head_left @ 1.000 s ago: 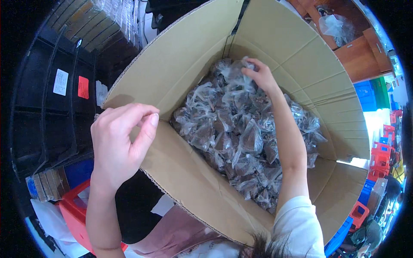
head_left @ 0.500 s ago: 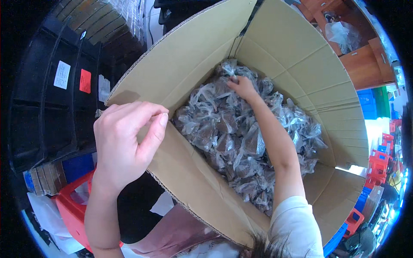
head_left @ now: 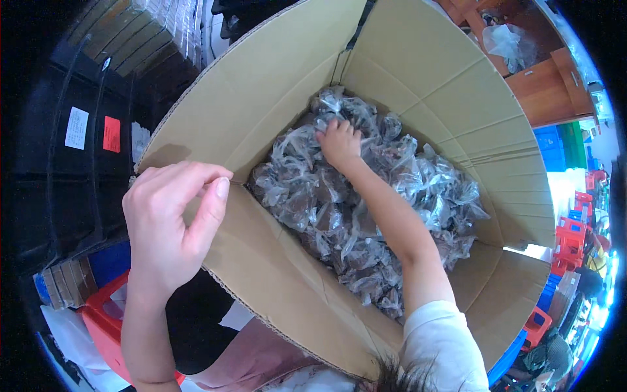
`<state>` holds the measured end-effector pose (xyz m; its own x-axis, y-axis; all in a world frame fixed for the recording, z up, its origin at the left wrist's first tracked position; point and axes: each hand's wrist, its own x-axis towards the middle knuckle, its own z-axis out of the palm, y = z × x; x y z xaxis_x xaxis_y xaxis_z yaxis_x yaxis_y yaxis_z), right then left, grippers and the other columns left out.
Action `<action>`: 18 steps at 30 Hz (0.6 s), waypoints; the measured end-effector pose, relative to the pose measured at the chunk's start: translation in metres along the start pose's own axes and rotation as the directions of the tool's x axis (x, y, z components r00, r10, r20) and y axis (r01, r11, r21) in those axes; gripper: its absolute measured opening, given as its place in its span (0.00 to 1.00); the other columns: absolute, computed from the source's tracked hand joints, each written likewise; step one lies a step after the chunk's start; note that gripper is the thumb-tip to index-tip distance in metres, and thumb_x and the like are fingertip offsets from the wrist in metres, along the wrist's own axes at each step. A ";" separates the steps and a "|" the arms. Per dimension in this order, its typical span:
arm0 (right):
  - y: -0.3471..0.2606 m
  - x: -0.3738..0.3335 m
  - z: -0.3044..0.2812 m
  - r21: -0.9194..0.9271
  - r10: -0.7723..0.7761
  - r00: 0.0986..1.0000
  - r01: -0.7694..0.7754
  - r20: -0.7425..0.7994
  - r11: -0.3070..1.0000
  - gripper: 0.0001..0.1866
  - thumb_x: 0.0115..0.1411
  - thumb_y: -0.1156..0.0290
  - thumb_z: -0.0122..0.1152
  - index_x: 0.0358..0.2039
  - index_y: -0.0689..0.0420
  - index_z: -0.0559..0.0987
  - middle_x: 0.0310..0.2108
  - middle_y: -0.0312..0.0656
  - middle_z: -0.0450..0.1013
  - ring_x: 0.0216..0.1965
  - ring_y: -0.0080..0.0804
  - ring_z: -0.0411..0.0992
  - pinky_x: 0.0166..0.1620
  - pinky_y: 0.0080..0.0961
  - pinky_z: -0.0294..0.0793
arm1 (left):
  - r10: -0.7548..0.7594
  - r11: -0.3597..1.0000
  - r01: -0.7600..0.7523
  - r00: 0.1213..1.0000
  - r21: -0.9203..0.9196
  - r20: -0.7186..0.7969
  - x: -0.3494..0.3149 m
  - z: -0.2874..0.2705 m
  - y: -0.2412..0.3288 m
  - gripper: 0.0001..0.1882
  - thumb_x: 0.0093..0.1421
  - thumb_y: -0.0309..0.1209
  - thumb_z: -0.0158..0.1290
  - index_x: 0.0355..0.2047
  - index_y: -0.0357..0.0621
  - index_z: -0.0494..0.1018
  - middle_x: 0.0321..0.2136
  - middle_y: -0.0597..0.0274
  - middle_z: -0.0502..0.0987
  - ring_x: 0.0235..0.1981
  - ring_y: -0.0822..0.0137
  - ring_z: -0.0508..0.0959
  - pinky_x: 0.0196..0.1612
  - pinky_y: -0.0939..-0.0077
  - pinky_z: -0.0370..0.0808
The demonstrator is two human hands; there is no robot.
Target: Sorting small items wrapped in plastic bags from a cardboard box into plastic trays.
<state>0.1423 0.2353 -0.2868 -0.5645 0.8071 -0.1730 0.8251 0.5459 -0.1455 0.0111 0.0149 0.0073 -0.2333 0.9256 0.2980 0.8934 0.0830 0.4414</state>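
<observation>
Plastic bags (head_left: 330, 225), clear and with something dark inside, lie heaped in a large cardboard box (head_left: 281, 261), and the right hand (head_left: 341, 144) has shifted left across them over the last second. Half a second ago it pinched the gathered top of one bag near the far corner; now its fingers bend down onto the heap, thumb at the left, and whether they grip anything cannot be told. The change seems to mean that the handling has passed to another spot in the same pile, with no bag lifted clear of it. The left hand (head_left: 171, 219) keeps its place above the box's left side, tips of thumb and forefinger nearly meeting and no bag visible between them. Its other fingers curl out of sight, so any hold on the cardboard edge cannot be told either
</observation>
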 end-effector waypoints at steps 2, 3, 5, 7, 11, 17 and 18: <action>0.004 0.004 -0.008 0.013 -0.014 1.000 0.014 0.028 1.000 0.31 0.59 0.48 0.48 0.50 0.63 0.66 0.49 0.54 0.65 0.51 0.51 0.65 0.52 0.50 0.61 | 0.005 1.000 -0.005 1.000 -0.009 -0.011 0.001 0.001 0.000 0.05 0.53 0.28 0.52 0.25 0.40 0.75 0.20 0.58 0.76 0.21 0.63 0.76 0.27 0.72 0.65; 0.010 0.010 -0.015 0.033 -0.002 0.989 -0.003 0.147 0.999 0.30 0.59 0.48 0.49 0.51 0.60 0.67 0.50 0.51 0.66 0.52 0.50 0.65 0.52 0.51 0.61 | 0.008 1.000 -0.008 1.000 -0.015 -0.016 0.002 0.002 0.001 0.05 0.53 0.28 0.52 0.25 0.40 0.75 0.20 0.58 0.76 0.22 0.63 0.76 0.27 0.72 0.65; 0.026 0.032 -0.041 0.224 0.042 0.965 -0.102 0.258 0.969 0.28 0.58 0.48 0.50 0.50 0.57 0.69 0.49 0.50 0.68 0.51 0.48 0.66 0.51 0.50 0.63 | -0.007 1.000 0.007 1.000 0.003 0.000 -0.001 -0.005 0.001 0.05 0.53 0.28 0.52 0.25 0.40 0.75 0.20 0.58 0.76 0.22 0.62 0.76 0.27 0.72 0.65; 0.042 0.031 -0.066 0.204 0.240 0.965 -0.257 0.105 0.944 0.25 0.57 0.50 0.52 0.48 0.56 0.71 0.48 0.50 0.70 0.50 0.48 0.68 0.49 0.48 0.66 | -0.016 1.000 0.016 1.000 0.006 0.008 -0.003 -0.006 -0.004 0.05 0.54 0.28 0.52 0.26 0.40 0.75 0.20 0.58 0.76 0.22 0.62 0.76 0.27 0.72 0.64; 0.087 0.009 -0.062 -0.098 0.397 0.907 -0.412 -0.144 0.906 0.21 0.54 0.57 0.57 0.45 0.55 0.74 0.44 0.51 0.72 0.46 0.50 0.71 0.48 0.42 0.71 | 0.001 1.000 -0.001 1.000 0.011 0.015 -0.002 -0.004 -0.002 0.06 0.54 0.29 0.51 0.25 0.40 0.75 0.20 0.58 0.76 0.22 0.62 0.76 0.26 0.71 0.64; 0.122 0.039 -0.036 0.097 0.277 0.961 -0.274 -0.022 0.957 0.27 0.46 0.62 0.65 0.47 0.56 0.73 0.44 0.53 0.72 0.46 0.51 0.70 0.50 0.41 0.70 | 0.004 1.000 -0.004 1.000 -0.017 -0.010 -0.003 -0.002 -0.002 0.05 0.53 0.28 0.52 0.25 0.40 0.75 0.19 0.58 0.76 0.21 0.61 0.75 0.25 0.71 0.64; 0.119 0.034 -0.039 0.082 0.315 0.948 -0.311 -0.045 0.947 0.27 0.46 0.62 0.65 0.48 0.56 0.73 0.44 0.53 0.72 0.46 0.51 0.70 0.50 0.40 0.70 | -0.002 1.000 0.002 1.000 -0.021 -0.013 -0.003 -0.003 -0.003 0.05 0.53 0.28 0.52 0.24 0.40 0.75 0.19 0.58 0.76 0.21 0.60 0.75 0.25 0.71 0.64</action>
<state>0.2225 0.3362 -0.2717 -0.2744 0.9471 -0.1663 0.9549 0.2480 -0.1635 0.0077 0.0104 0.0078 -0.2405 0.9205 0.3081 0.8846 0.0771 0.4600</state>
